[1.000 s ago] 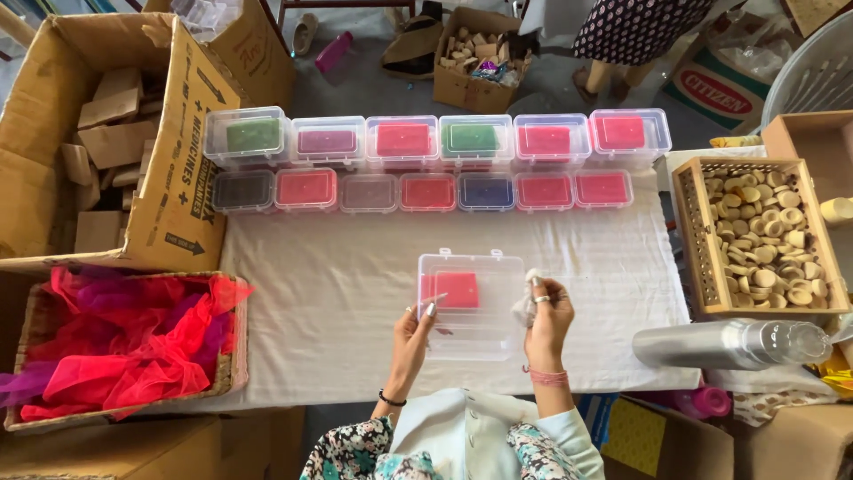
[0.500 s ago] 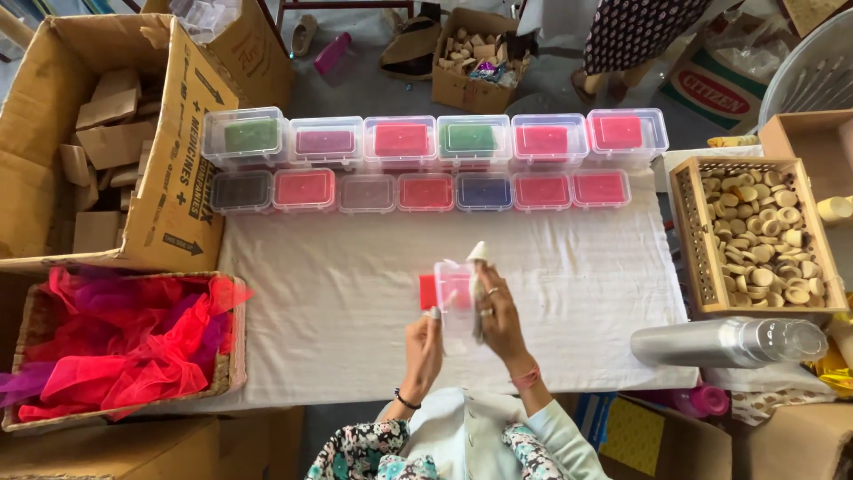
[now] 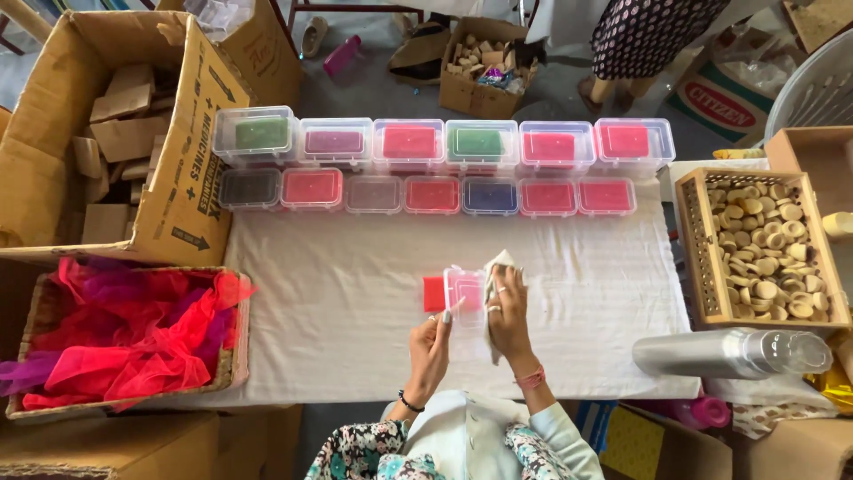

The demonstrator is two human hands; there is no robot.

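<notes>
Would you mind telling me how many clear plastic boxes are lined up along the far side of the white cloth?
13: six in the back row, seven in the front row. One more clear box is apart from them, held in the hands. None seems hidden.

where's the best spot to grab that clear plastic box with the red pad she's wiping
Probably by the narrow edges of the clear plastic box with the red pad, coming from the left. It stands tilted on edge; the left hand steadies its lower left corner while the right hand presses a white cloth on the right face.
</notes>
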